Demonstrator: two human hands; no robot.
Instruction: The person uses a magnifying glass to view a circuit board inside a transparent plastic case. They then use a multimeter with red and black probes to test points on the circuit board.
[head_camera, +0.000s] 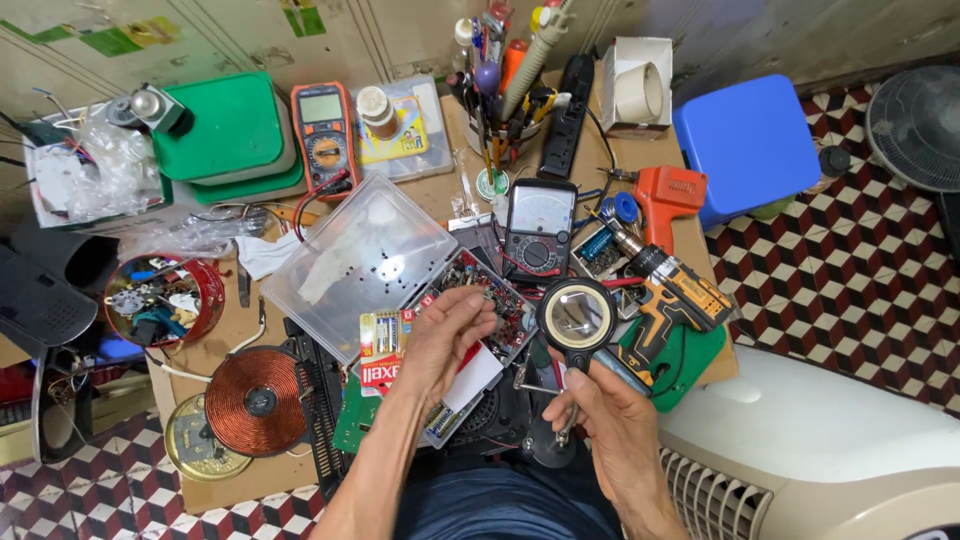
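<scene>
Left hand (447, 335) fingers curled loosely, tips touching the circuit board (490, 300), right hand (610, 420) fingers closed around magnifying glass (577, 316) handle, lens just beside the board.

Cluttered cardboard-topped bench (230, 340) on red-and-white chequered floor (830, 290), grey wall (760, 35).

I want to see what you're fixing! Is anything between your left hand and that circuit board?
No. The left hand already has its fingertips on the circuit board. The right hand holds a magnifier beside it, not between them.
</scene>
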